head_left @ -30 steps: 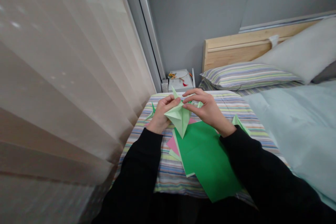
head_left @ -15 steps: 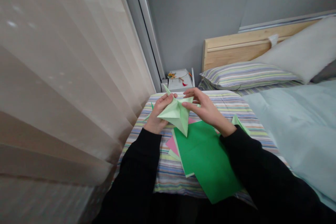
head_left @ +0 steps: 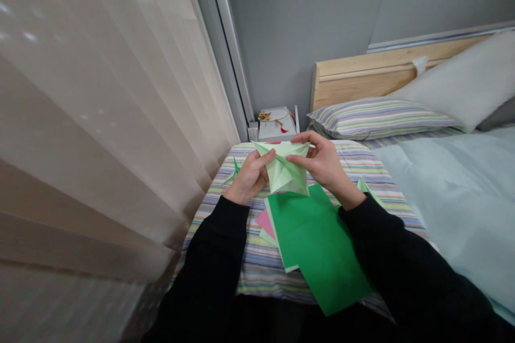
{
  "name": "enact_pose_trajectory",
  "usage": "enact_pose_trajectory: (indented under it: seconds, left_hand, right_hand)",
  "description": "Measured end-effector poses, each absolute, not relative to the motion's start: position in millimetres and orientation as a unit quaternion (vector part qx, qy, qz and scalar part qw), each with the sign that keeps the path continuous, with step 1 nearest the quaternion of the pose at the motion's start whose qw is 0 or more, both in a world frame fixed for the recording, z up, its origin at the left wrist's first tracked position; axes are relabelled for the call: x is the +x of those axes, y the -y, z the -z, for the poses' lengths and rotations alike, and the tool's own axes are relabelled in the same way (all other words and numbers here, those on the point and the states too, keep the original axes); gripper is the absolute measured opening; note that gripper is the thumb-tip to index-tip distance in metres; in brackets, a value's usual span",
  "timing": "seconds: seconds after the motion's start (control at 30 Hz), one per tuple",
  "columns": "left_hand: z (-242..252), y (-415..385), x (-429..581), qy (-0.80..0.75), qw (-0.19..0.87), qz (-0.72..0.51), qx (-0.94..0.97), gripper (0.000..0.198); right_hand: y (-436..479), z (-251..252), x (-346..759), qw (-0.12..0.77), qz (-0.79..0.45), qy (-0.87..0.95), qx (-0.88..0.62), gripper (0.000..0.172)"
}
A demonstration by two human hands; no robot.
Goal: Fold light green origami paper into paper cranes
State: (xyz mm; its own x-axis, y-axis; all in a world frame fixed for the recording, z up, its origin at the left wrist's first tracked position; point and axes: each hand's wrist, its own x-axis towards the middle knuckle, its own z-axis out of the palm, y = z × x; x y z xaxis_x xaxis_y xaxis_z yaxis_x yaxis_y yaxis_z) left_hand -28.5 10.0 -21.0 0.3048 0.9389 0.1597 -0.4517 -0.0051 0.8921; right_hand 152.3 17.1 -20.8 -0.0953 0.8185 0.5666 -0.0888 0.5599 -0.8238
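Note:
Between my hands is a creased sheet of light green origami paper [head_left: 286,176], partly folded and held above the table. My left hand [head_left: 252,174] grips its left side, thumb on the near face and fingers behind. My right hand [head_left: 317,161] pinches the right side between thumb and fingers. Just below lie dark green paper sheets [head_left: 317,246], overlapping, with pink paper [head_left: 265,223] sticking out at their left. A folded green paper figure [head_left: 234,171] rests left of my left hand. Beside my right wrist stands a pale green folded piece [head_left: 368,191], partly hidden by the sleeve.
A striped cloth [head_left: 217,225] covers the table. Behind it stands a white bedside stand [head_left: 271,128] with small colourful items. To the right is a bed with a pale blue quilt [head_left: 454,182] and a striped pillow [head_left: 382,117]. A curtain [head_left: 120,118] hangs at the left.
The light green paper has been turned and spread from a pointed, star-like shape into a wider, squarer one. My right hand has shifted slightly right, and the green figure at left shows more.

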Motion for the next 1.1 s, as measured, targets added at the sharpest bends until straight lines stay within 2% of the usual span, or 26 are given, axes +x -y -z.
enact_pose_trajectory:
  seconds: [0.1, 0.23, 0.47, 0.57, 0.8, 0.93, 1.1]
  left_hand:
    - [22.3, -9.6, -28.4, -0.255, 0.655, -0.517, 0.488, 0.037]
    - [25.4, -13.7, -29.9, -0.276, 0.631, -0.538, 0.486, 0.041]
    - [28.3, -18.0, -30.0, -0.311, 0.578, -0.576, 0.488, 0.042]
    - [26.2, -16.2, -30.0, -0.318, 0.587, -0.565, 0.484, 0.039]
    - [23.4, -14.2, -32.0, -0.271, 0.617, -0.567, 0.474, 0.036]
    - [24.2, -14.5, -31.4, -0.269, 0.621, -0.556, 0.483, 0.039]
    - [22.7, -15.3, -31.2, -0.287, 0.623, -0.554, 0.471, 0.044]
  right_hand:
    - [-18.9, 20.6, 153.8, 0.622, -0.345, 0.631, -0.31, 0.035]
    - [-21.1, 21.1, 155.6, 0.634, -0.251, 0.642, -0.352, 0.03]
    - [-19.9, 21.9, 158.9, 0.602, -0.139, 0.71, -0.338, 0.015]
    - [-18.5, 19.8, 159.7, 0.584, -0.149, 0.732, -0.317, 0.014]
    - [-18.9, 18.3, 160.1, 0.573, -0.258, 0.699, -0.342, 0.013]
    - [-22.0, 20.1, 159.5, 0.592, -0.225, 0.698, -0.334, 0.007]
    - [-25.8, 24.0, 159.4, 0.585, -0.184, 0.723, -0.318, 0.012]
